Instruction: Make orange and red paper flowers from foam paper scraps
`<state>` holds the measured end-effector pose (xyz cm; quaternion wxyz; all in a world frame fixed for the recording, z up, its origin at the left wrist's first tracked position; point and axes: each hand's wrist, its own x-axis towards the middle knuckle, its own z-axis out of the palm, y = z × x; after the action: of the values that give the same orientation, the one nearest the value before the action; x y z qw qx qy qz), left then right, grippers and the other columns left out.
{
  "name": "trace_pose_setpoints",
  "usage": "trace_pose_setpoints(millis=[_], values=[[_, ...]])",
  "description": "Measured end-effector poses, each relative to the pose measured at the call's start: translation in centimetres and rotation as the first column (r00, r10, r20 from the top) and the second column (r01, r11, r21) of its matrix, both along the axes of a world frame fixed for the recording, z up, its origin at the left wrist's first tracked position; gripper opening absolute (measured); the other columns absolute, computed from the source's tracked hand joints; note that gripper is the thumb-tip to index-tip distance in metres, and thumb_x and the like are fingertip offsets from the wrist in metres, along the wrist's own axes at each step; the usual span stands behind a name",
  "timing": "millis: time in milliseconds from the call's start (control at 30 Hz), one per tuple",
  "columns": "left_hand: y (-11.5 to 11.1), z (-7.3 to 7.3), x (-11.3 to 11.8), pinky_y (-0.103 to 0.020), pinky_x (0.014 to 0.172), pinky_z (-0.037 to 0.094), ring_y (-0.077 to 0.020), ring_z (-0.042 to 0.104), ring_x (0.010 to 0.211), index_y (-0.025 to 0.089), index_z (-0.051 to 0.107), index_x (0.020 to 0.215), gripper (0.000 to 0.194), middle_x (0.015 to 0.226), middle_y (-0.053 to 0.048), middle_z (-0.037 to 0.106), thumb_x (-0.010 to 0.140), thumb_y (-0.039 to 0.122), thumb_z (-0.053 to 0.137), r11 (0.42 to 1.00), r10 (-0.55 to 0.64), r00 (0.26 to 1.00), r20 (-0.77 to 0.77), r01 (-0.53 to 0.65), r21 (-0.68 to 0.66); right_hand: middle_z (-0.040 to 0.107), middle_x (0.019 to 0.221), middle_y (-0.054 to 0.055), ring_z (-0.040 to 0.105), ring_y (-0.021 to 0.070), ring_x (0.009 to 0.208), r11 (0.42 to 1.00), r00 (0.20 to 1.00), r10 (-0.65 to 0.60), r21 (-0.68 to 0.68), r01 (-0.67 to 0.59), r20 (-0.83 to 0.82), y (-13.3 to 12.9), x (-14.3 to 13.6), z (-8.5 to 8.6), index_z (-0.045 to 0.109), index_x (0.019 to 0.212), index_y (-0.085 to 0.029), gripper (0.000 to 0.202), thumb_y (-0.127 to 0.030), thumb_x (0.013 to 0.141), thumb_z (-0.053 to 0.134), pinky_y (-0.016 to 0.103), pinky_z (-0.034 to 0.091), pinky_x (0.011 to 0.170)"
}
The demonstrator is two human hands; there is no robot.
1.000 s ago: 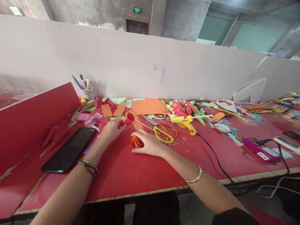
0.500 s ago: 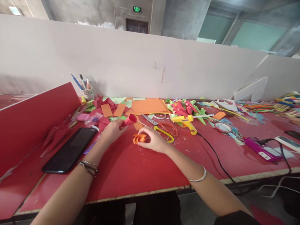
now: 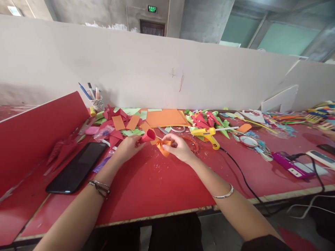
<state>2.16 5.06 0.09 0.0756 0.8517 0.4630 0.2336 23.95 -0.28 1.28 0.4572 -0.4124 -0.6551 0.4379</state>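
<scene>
A red paper cone (image 3: 148,136) is held in the closed fingers of my left hand (image 3: 128,148), its open end facing right. My right hand (image 3: 180,148) pinches a curled orange paper piece (image 3: 164,147) between thumb and fingers, just right of the cone and a little below it. The two paper pieces look close, though I cannot tell whether they touch. Behind my right hand lie scissors (image 3: 162,130), mostly covered by that hand.
A yellow glue gun (image 3: 206,135) with a black cord lies to the right, near red and green paper figures (image 3: 202,120). Orange sheets (image 3: 166,118) sit at the back. A phone (image 3: 77,168) is at left, a pen cup (image 3: 97,103) behind it. A purple power strip (image 3: 293,165) lies at right.
My right hand has risen with the orange paper piece and turned it, now covering the scissors' yellow handle. My left hand has shifted slightly right and down with the red cone.
</scene>
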Motion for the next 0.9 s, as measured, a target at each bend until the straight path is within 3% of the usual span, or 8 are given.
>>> trace_pose_setpoints(millis=[133,267,433,567,800,900], values=[[-0.2,-0.1,0.4,-0.022,0.052,0.034,-0.0134,0.050,0.058,0.017,0.050,0.068,0.023,0.067,-0.002,0.055,0.078,0.036,0.044,0.999,-0.034,0.999,-0.033,0.033,-0.015,0.053,0.083,-0.001,0.048,0.0070,0.056,0.997,0.983,-0.058,-0.069,0.046,-0.175,0.2,0.3,0.2,0.049,0.085,-0.023,0.026,-0.039,0.068,0.059,0.017,0.038,0.043],[-0.6,-0.1,1.0,-0.023,0.054,0.035,-0.0141,0.051,0.060,0.017,0.054,0.076,0.018,0.070,-0.003,0.056,0.077,0.032,0.044,0.995,-0.099,0.994,-0.056,0.098,-0.026,0.053,0.085,-0.001,0.048,0.0063,0.052,0.987,0.950,-0.155,-0.073,0.141,-0.269,0.3,0.4,0.2,0.047,0.085,-0.024,0.027,-0.040,0.067,0.060,0.019,0.040,0.043],[-1.1,0.0,1.6,-0.023,0.053,0.034,-0.0141,0.050,0.059,0.017,0.050,0.068,0.014,0.066,-0.002,0.054,0.077,0.026,0.044,0.990,-0.141,0.986,-0.094,0.141,-0.008,0.052,0.092,0.000,0.054,0.0122,0.071,0.973,0.935,-0.227,-0.023,0.229,-0.273,0.5,0.4,0.0,0.048,0.086,-0.024,0.026,-0.039,0.068,0.058,0.021,0.046,0.050],[-1.2,0.1,1.7,-0.024,0.053,0.034,-0.0144,0.050,0.060,0.017,0.047,0.067,0.013,0.066,-0.002,0.053,0.077,0.026,0.044,0.990,-0.143,0.984,-0.104,0.143,-0.001,0.051,0.093,0.001,0.053,0.0150,0.083,0.973,0.939,-0.219,0.017,0.232,-0.266,0.7,0.5,-0.2,0.046,0.088,-0.025,0.025,-0.039,0.070,0.055,0.021,0.048,0.053],[-1.5,0.4,1.7,-0.024,0.056,0.035,-0.0144,0.050,0.061,0.017,0.045,0.067,0.012,0.067,-0.002,0.053,0.077,0.024,0.043,0.984,-0.178,0.977,-0.116,0.176,-0.025,0.049,0.094,0.003,0.052,0.0159,0.084,0.970,0.954,-0.199,0.093,0.225,-0.226,0.8,0.2,-0.5,0.045,0.089,-0.024,0.026,-0.037,0.070,0.057,0.022,0.047,0.052],[-1.5,0.4,1.7,-0.024,0.057,0.036,-0.0147,0.051,0.062,0.017,0.045,0.067,0.011,0.068,-0.003,0.054,0.077,0.023,0.043,0.983,-0.184,0.975,-0.123,0.182,-0.029,0.050,0.093,0.003,0.052,0.0158,0.087,0.958,0.962,-0.212,0.158,0.240,-0.174,0.8,0.1,-0.7,0.045,0.089,-0.023,0.022,-0.035,0.072,0.055,0.024,0.048,0.060]])
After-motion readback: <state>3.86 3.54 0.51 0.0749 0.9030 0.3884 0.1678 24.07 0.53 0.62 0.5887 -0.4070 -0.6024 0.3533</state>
